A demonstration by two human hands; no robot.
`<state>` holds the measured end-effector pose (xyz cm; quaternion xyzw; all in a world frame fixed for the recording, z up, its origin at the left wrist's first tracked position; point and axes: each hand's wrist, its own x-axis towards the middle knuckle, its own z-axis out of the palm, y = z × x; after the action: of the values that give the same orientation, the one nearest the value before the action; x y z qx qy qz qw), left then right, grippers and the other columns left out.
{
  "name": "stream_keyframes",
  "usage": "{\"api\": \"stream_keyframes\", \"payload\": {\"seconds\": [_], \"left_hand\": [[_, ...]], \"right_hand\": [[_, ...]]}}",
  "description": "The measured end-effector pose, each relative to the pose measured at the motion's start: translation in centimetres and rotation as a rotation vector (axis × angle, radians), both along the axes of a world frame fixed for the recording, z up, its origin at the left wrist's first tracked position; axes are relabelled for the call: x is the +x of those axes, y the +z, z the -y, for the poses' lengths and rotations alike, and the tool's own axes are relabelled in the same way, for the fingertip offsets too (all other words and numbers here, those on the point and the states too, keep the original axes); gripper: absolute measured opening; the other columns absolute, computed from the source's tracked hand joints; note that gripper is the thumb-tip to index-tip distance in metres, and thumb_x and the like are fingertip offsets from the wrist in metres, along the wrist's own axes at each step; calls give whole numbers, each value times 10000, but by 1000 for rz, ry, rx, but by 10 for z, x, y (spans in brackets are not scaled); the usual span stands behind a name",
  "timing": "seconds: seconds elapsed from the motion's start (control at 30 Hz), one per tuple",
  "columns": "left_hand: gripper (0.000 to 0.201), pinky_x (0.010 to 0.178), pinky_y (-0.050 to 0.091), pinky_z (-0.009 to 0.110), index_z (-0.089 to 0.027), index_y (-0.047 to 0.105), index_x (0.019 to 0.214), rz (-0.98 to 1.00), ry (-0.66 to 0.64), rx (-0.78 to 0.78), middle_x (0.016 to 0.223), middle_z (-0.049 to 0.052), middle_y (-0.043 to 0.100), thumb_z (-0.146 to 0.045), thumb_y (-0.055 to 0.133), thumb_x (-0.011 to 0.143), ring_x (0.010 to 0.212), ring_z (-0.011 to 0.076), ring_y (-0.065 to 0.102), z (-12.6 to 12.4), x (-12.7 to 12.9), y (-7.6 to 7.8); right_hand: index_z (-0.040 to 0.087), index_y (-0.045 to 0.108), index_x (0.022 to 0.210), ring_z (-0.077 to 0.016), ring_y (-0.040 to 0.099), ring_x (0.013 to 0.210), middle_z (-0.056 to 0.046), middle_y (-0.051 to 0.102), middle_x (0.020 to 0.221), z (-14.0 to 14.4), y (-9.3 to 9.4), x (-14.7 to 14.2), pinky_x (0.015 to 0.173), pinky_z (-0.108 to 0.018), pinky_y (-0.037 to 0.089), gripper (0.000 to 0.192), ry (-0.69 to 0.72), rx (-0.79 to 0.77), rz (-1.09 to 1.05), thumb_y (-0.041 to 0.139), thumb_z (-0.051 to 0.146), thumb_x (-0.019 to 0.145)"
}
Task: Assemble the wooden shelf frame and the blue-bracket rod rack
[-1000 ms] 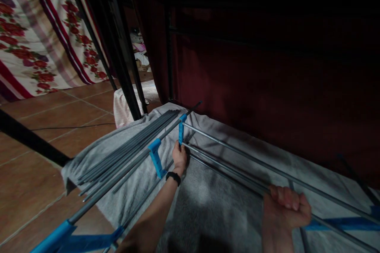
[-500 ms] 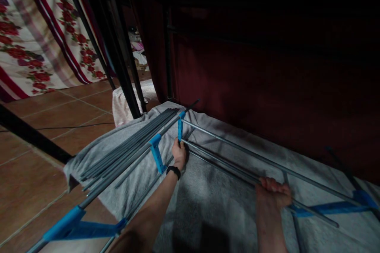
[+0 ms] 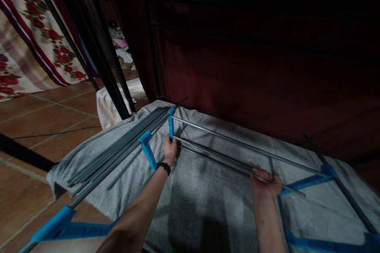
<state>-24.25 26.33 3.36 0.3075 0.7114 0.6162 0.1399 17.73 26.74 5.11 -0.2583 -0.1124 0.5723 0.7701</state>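
- One view only, head camera: partly built rack frame lies on a grey blanket (image 3: pixel 208 205) on the floor.
- Done so far, by my read: top rod (image 3: pixel 246 147) seated in the upright blue connector (image 3: pixel 171 123) and reaching the far blue connector (image 3: pixel 308 182).
- Left: second rod (image 3: pixel 219 160) looks not yet seated at its right end; bundle of spare rods (image 3: pixel 118 150) unused.
- Left hand (image 3: pixel 170 149), grip closed around the connector's base and rod end.
- Right hand (image 3: pixel 265 182), grip wrapped around the second rod, mid-length.
- Hard to see: joint under the left hand hidden; background near black; lower blue connectors cut off by the frame edge.
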Motion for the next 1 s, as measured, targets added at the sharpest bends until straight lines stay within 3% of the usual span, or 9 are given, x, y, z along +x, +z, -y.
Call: {"api": "stream_keyframes", "payload": {"seconds": [0.13, 0.33, 0.63, 0.77, 1.0], "left_hand": [[170, 909, 511, 360, -204, 620, 979, -51, 71, -60, 951, 85, 720, -165, 524, 844, 923, 216, 666, -1, 4, 4], [180, 836, 511, 353, -197, 624, 1008, -111, 117, -119, 925, 91, 711, -178, 510, 869, 860, 223, 678, -1, 8, 2], [179, 809, 507, 332, -183, 627, 990, -112, 141, -110, 887, 78, 698, -172, 501, 863, 804, 211, 647, -1, 11, 0], [200, 807, 507, 330, -175, 629, 1007, -93, 140, -130, 875, 80, 694, -172, 485, 867, 788, 207, 639, 1, 13, 3], [200, 898, 515, 376, -186, 622, 1001, -109, 140, -136, 931, 100, 705, -187, 488, 853, 894, 244, 670, 2, 13, 10]], "right_hand": [[222, 150, 553, -80, 252, 344, 90, 218, 426, 1, 13, -8, 388, -238, 320, 362, -78, 42, -28, 504, 213, 628], [220, 178, 543, -86, 234, 366, 82, 217, 440, 3, 39, -21, 389, -242, 295, 332, -106, 148, -14, 485, 204, 668], [217, 190, 543, -72, 234, 376, 89, 208, 448, 10, 55, -28, 401, -232, 275, 370, -88, 231, -9, 530, 203, 688], [216, 192, 541, -70, 225, 377, 89, 205, 444, 11, 56, -28, 404, -229, 277, 370, -82, 262, -1, 531, 202, 688], [214, 179, 556, -62, 252, 382, 94, 236, 453, -2, 41, -25, 408, -218, 287, 407, -69, 238, 7, 559, 209, 703]]}}
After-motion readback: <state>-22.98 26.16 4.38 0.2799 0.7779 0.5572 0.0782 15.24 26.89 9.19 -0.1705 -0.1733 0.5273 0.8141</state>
